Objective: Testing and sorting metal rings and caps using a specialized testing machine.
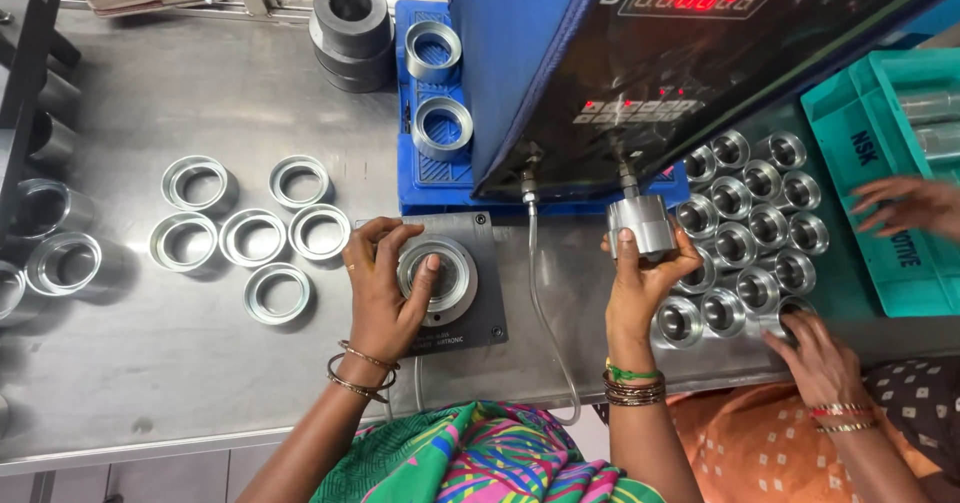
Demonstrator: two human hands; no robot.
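Observation:
My left hand (385,288) grips a metal ring (440,278) that sits on a dark square gauge block (480,308) near the table's front. My right hand (645,273) holds up a short metal cylinder (642,223) that hangs from a fitting under the black-and-blue gauge unit (640,63). A clear hose (545,313) runs down from that unit between my hands.
Several loose metal rings (255,235) lie left of my left hand. A cluster of metal sleeves (745,228) stands to the right, where another person's hand (815,358) touches one and their other hand (910,203) rests on a teal crate (880,163). Two rings sit on a blue tray (440,93).

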